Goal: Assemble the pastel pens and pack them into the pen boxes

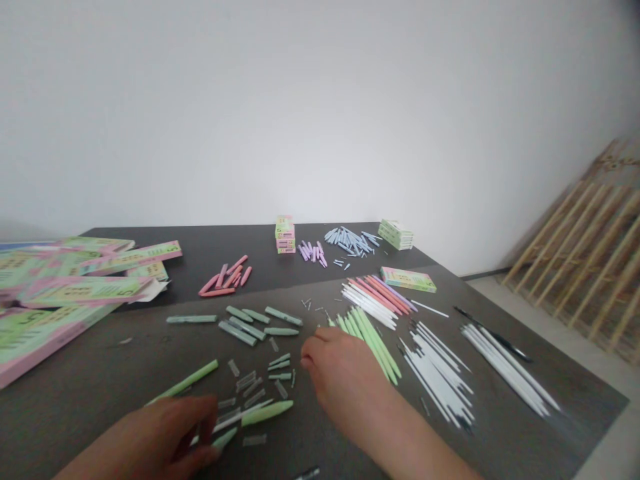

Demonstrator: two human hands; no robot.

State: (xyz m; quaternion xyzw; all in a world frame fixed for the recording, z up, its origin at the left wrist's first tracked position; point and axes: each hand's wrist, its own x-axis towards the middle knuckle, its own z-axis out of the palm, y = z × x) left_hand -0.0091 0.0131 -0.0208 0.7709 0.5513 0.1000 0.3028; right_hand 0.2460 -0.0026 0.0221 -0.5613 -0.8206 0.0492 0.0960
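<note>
My left hand (165, 437) rests low on the dark table (115, 380), fingers curled round a pale green pen part (223, 440) and a thin white refill. A light green pen barrel (267, 413) lies just beside it. My right hand (345, 377) reaches palm down to the table's middle, fingers bent and pressed together near small clear caps (253, 390) and grey-green pen caps (250, 323). What its fingertips hold is hidden. A bundle of light green barrels (373, 337) lies right beside this hand.
White refills (437, 373) and white tubes (507, 370) lie at the right. Pink, white and purple barrels (377, 297), pink caps (227, 277), purple and blue caps sit farther back. Flat pink-green boxes (60, 293) pile at left. Wooden racks (585, 253) lean on the wall.
</note>
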